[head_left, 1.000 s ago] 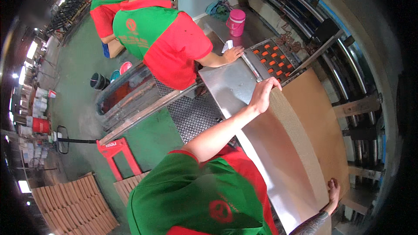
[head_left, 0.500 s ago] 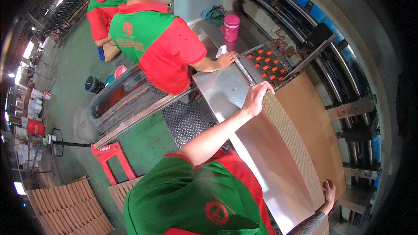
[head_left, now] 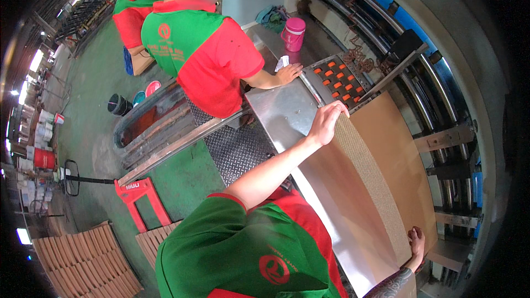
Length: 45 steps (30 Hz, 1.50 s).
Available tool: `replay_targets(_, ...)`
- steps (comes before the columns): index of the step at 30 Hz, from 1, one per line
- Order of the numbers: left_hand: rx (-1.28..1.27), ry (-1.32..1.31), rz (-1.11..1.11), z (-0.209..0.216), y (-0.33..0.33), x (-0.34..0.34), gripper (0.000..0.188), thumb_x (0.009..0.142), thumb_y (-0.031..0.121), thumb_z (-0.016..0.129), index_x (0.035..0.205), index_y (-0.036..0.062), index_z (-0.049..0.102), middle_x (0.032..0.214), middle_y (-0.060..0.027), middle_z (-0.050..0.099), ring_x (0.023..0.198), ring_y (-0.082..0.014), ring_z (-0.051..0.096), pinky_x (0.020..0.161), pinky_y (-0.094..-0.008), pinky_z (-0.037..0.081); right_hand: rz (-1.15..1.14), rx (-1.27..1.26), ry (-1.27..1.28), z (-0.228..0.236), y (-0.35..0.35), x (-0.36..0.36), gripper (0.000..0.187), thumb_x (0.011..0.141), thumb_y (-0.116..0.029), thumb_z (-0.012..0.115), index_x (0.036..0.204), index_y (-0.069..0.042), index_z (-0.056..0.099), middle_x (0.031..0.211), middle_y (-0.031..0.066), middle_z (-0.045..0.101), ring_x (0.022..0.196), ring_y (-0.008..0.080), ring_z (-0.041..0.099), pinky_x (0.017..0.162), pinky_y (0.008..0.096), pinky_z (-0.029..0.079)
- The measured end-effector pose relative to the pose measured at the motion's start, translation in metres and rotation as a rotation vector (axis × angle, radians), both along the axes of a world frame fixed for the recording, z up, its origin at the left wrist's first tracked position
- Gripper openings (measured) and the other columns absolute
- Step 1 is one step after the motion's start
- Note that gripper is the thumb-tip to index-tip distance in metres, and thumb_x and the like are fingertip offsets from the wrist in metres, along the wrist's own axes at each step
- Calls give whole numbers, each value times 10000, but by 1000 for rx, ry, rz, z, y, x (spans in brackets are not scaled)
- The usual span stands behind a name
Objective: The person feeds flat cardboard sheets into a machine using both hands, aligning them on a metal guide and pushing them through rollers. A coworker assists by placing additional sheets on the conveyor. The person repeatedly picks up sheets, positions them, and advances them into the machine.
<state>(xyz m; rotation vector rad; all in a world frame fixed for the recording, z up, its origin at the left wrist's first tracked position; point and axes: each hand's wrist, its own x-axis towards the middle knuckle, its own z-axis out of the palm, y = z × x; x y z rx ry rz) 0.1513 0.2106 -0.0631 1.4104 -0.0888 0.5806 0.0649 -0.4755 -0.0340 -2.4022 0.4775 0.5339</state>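
Observation:
A stack of brown corrugated cardboard sheets (head_left: pixel 367 187) lies in front of me on a metal table (head_left: pixel 287 113), its layered edges showing as a long curved band. My left hand (head_left: pixel 327 124) is closed over the far end of the stack, fingers bent round its corner. At the near right end, my right hand (head_left: pixel 417 241) curls its fingers against the stack's other corner; its fingertips are partly hidden. Beyond the band a smooth brown cardboard surface (head_left: pixel 397 149) reaches toward the machine.
Rollers and bars of a machine (head_left: pixel 408 83) run along the right. Orange rollers (head_left: pixel 338 81) sit past my left hand, near a pink jug (head_left: pixel 293 34). A co-worker's hand (head_left: pixel 288 74) rests on the table. Left are a red pallet jack (head_left: pixel 138 201) and stacked cardboard (head_left: pixel 85 259).

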Motion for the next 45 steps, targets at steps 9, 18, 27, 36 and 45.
replay_targets(9,-4,37,-6,2,0,-2,452,1128,297,407,954,-4,697,912,-88,686,885,-170,622,850,-337,470,-11,31,-12,-4,-2,-1,467,1125,-395,659,1471,-82,675,1238,56,782,1148,205,738,874,418,534)
replay_targets(18,0,56,-8,1,0,-1,459,1135,303,416,938,-4,693,889,-89,678,873,-170,618,833,-337,467,-32,5,10,-1,3,1,442,1133,-386,658,1466,-95,669,1199,24,778,1112,177,729,848,380,512)
replay_targets(27,20,53,-5,3,1,-1,458,1138,294,411,948,-9,696,889,-94,683,872,-182,638,835,-347,483,-15,60,7,-4,-4,0,420,1142,-351,647,1456,-72,657,1209,62,765,1129,209,728,919,426,562)
replay_targets(36,3,60,-22,3,0,-2,446,1137,290,420,955,-7,699,891,-92,687,883,-179,649,842,-342,496,-48,36,28,-3,-1,1,428,1138,-365,652,1464,-88,661,1208,62,772,1124,201,728,893,400,550)
replay_targets(45,-14,66,-30,1,0,-1,432,1141,298,439,969,-1,699,896,-75,691,882,-158,649,836,-330,497,-35,31,34,-1,0,2,439,1137,-382,649,1462,-88,671,1216,52,775,1112,204,722,903,424,535)
